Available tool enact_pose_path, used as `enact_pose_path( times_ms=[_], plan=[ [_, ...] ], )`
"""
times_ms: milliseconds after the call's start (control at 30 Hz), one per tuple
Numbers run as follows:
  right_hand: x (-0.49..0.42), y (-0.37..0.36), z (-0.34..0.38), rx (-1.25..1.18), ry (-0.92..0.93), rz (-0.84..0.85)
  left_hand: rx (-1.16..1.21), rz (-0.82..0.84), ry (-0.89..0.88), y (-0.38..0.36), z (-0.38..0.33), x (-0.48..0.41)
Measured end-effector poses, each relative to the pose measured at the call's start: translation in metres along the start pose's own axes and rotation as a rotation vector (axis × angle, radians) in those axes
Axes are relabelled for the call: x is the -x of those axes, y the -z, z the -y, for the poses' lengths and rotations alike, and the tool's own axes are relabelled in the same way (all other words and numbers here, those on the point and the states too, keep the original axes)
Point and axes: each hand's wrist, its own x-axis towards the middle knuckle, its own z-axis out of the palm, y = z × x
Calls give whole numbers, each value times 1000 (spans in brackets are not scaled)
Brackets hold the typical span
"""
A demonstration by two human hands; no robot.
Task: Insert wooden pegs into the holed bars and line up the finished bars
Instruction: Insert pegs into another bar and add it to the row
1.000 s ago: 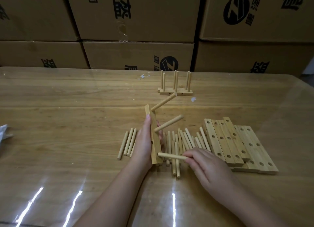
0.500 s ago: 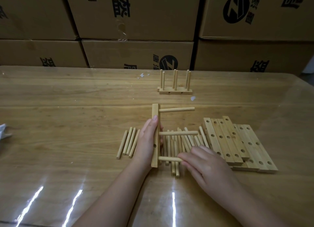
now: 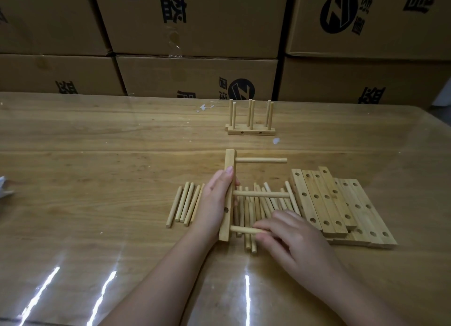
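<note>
The left hand (image 3: 216,201) grips the holed bar (image 3: 229,179) on edge at mid-table, with two pegs seated. The right hand (image 3: 292,238) pinches a third peg (image 3: 244,229) at the nearest hole. Risk: an off-axis push may jam that peg, or shift the bar into the loose pegs (image 3: 258,208) just beside it.

Brown cardboard boxes (image 3: 195,20) stand stacked in two rows behind the tabletop (image 3: 97,155), printed with black characters and a round black logo (image 3: 341,11). The tabletop is glossy wood grain with bright streaks of light (image 3: 39,294) on its near part. A crumpled white scrap (image 3: 5,189) lies at its left edge. Two small white flecks (image 3: 205,107) lie farther back.
</note>
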Motion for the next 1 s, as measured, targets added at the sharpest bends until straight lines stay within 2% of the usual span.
enact_pose_path(
  times_ms=[200,400,600,1000],
  plan=[
    [-1,17,-12,-104,-173,-255,1,59,35,3,-4,2],
    [-1,15,-13,-3,-97,-226,-92,142,63,3,-4,5],
    [-2,17,-13,86,-69,-165,-104,146,57,2,-5,5],
    [1,13,-11,56,-120,-210,-152,149,40,2,-4,6]
  ],
)
